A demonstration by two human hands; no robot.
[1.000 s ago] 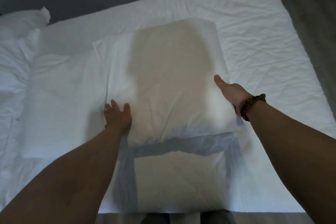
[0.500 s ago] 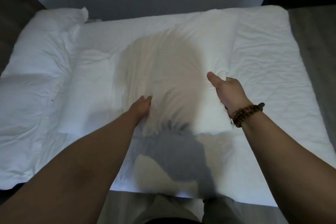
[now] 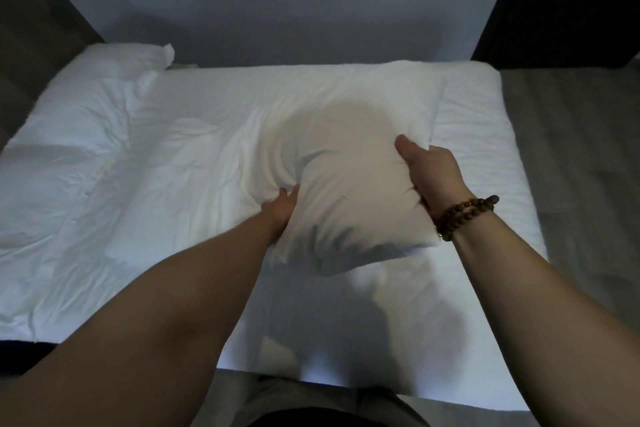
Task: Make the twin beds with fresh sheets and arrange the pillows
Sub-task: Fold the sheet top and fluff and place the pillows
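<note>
Bare forearms, beaded wrist.
No sleeves on either arm; brown bead bracelet (image 3: 462, 217) wound round right wrist, seemingly in two loops. Light greyish trousers (image 3: 311, 402) at bottom edge, colour hard to judge in dim light.

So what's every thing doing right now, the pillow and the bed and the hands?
Pillow: squeezed between both hands, near end lifted.
Left hand: gripping the pillow's left side.
Right hand: gripping the pillow's right side.
Bed sheet: spread out, wrinkled.
Bunched bedding: crumpled on the left.
Bead bracelet: on the right wrist.
</note>
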